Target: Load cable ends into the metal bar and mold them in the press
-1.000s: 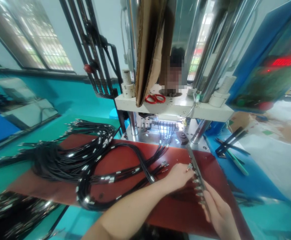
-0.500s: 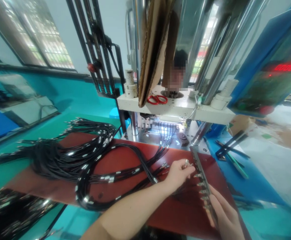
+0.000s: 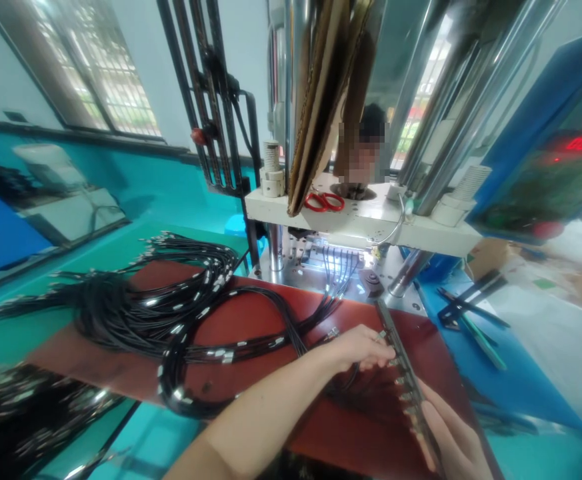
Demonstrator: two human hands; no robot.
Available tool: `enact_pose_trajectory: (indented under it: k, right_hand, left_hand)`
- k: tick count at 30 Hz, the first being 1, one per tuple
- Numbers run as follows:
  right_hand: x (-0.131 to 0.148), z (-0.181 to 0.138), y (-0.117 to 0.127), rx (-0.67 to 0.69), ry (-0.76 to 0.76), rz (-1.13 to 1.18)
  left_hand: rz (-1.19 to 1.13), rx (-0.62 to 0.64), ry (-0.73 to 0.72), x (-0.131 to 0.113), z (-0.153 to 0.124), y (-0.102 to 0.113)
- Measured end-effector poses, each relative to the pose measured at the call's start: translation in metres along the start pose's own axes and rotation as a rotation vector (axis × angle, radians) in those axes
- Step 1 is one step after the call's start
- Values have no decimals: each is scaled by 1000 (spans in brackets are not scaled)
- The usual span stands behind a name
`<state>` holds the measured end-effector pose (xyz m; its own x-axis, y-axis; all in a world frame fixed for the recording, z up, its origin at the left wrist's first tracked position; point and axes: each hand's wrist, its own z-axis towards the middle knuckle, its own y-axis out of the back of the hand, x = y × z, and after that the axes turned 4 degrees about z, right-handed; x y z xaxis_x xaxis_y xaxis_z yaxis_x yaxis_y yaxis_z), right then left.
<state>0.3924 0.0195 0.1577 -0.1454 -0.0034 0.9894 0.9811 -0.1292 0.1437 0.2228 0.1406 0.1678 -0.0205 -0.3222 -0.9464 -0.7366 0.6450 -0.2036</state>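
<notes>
My right hand (image 3: 448,423) is closed around the lower part of a long narrow metal bar (image 3: 401,363) that slants over the red-brown board. Several small metal pieces stick out along the bar's left edge. My left hand (image 3: 361,348) pinches a black cable's metal end (image 3: 381,335) against the upper part of the bar. Part of that end is hidden by the fingers, so I cannot tell how it sits in the bar. Beside my left wrist lie black cables (image 3: 271,341) with silvery fittings, looped across the board (image 3: 321,427).
A press with a white plate (image 3: 311,223) stands ahead, red-handled scissors (image 3: 324,202) on top. Several cables run into its lit lower die (image 3: 338,257). Dark tools (image 3: 471,303) lie on the blue surface at right. A bundle of cables (image 3: 105,307) covers the left side.
My left hand has moved slightly right, bringing the cable end from beside the bar up against it. My right hand keeps its hold on the bar. The view has shifted a little.
</notes>
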Motion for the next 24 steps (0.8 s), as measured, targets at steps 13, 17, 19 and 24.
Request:
enact_pose_trajectory:
  k: [13,17,19,24]
  right_hand:
    - [-13,6,6,-63,-100,60]
    - [11,4,1,-74,-169,55]
    - [17,5,0,-77,-146,21]
    - [16,6,3,-96,-41,-43]
  left_hand:
    - [159,-423,-226,0,3,0]
    - [146,-620,-225,3,2,-8]
    - [158,-606,-258,5,0,-12]
    - [129,-396,-218,0,-2,-10]
